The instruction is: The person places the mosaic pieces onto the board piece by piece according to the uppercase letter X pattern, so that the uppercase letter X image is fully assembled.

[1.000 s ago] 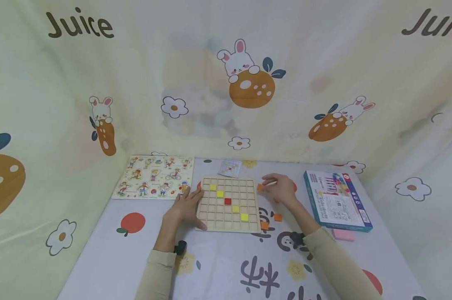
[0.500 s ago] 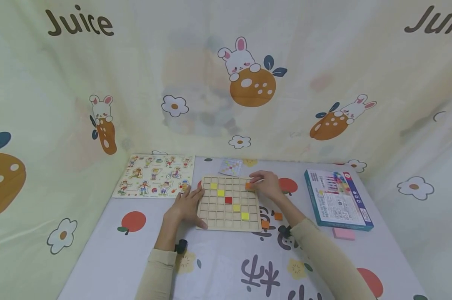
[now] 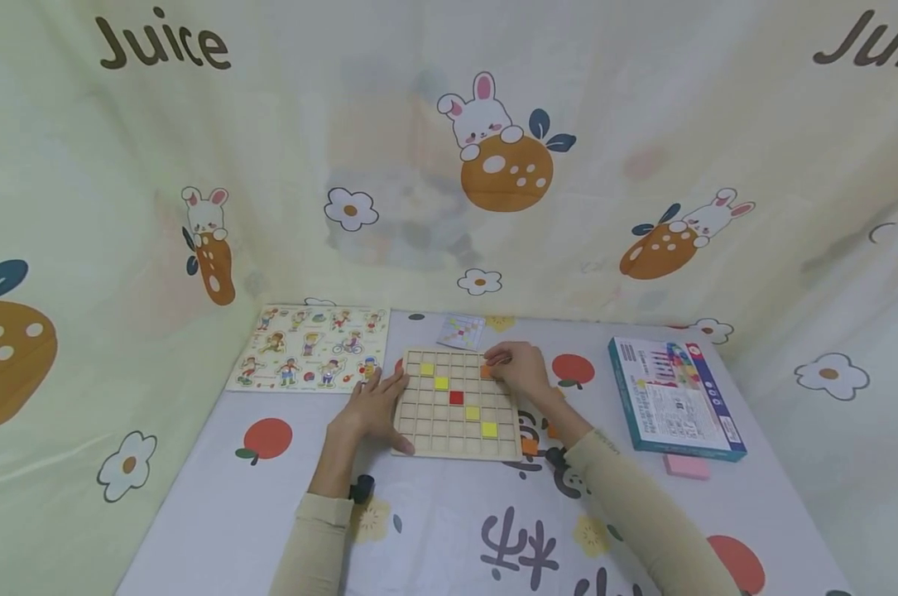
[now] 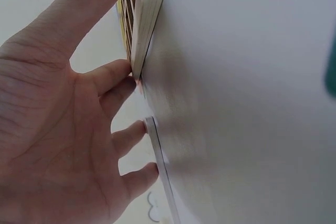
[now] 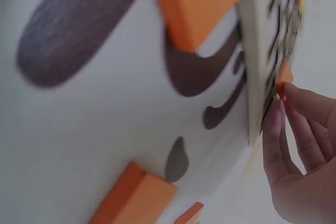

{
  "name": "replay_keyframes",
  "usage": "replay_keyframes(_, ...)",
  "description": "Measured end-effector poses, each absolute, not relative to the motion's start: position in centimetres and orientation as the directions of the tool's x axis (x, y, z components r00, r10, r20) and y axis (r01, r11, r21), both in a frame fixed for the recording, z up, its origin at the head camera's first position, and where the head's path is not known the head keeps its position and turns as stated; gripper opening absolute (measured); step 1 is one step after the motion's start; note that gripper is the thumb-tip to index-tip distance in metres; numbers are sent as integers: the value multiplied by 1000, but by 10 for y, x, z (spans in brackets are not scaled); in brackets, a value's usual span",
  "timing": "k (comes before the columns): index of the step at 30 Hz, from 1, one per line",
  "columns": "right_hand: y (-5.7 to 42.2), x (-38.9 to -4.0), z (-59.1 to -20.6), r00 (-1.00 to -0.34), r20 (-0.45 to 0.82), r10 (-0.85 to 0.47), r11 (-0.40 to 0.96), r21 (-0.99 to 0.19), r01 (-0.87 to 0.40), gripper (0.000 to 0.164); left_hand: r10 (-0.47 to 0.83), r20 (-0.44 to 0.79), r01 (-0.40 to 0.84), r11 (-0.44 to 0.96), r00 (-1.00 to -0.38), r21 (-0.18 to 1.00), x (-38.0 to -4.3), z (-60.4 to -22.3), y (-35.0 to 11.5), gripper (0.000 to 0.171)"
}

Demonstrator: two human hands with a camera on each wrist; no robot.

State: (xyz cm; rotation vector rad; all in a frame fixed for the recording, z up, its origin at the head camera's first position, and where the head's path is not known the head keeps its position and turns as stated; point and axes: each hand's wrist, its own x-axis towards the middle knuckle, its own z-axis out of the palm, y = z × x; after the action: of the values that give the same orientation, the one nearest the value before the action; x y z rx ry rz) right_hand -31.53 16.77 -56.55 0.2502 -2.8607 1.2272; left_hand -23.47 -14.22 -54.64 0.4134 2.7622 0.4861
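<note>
One orange tile (image 3: 487,372) pinched in the right hand (image 3: 525,372), left hand (image 3: 374,414) (spread wide) touching the gridded board (image 3: 440,413)

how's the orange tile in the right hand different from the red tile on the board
The orange tile is pinched by the right hand; the red tile sits untouched in a cell of the board. In the head view, the orange tile is near the board's far right corner, the red tile near its middle. Both are plain-coloured.
</note>
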Motion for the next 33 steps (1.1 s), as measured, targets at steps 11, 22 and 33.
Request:
replay_keyframes(11, 182, -311, -552, -983, 99, -155, 698, -693, -179, 20, 327, -252, 220, 901, -911, 373, -235, -545, -141, 137)
replay_keyframes(22, 223, -286, -544, -997, 67, -32, 755, -653, -68, 19, 319, -266, 211, 907, -910, 366, -236, -548, -144, 138)
replay_keyframes(33, 254, -268, -547, -997, -55, 53, 820, -568, 75, 34, 321, -269, 217, 910, -908, 353, -236, -548, -141, 138)
